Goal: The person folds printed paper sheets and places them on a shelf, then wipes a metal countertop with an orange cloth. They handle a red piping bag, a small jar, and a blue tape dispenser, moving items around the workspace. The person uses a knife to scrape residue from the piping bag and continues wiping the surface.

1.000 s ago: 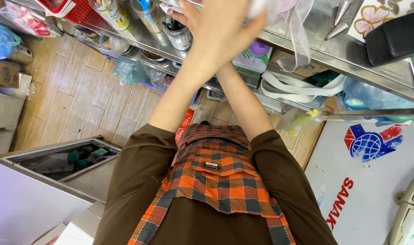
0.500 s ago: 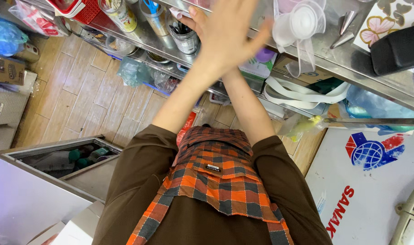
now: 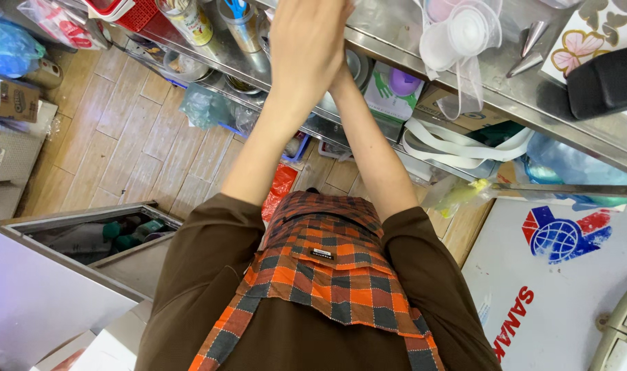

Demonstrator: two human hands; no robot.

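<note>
Both my arms reach out over a steel shelf (image 3: 396, 27). My left hand (image 3: 305, 48) lies flat across my right hand (image 3: 344, 72), back toward me, fingers close together and cut off by the frame's top edge. My right hand is almost wholly hidden behind it; only its heel and wrist show. I see nothing held in either hand. Nearest them on the shelf are a cup with blue scissors (image 3: 241, 20) and a clear bag of plastic cups (image 3: 458, 41). I wear a brown top and an orange plaid apron (image 3: 327, 268).
The shelf also carries a red basket (image 3: 131, 10), a jar (image 3: 190, 20), metal piping nozzles (image 3: 530, 48) and a black block (image 3: 605, 82). A lower shelf holds boxes and bags. A white chest lid (image 3: 554, 288) lies at the right, an open steel bin (image 3: 87, 233) at the left.
My left hand's fingers, spread wide half a second ago, have drawn together over the right hand. The view has tilted slightly, so the hands sit higher in the frame.
</note>
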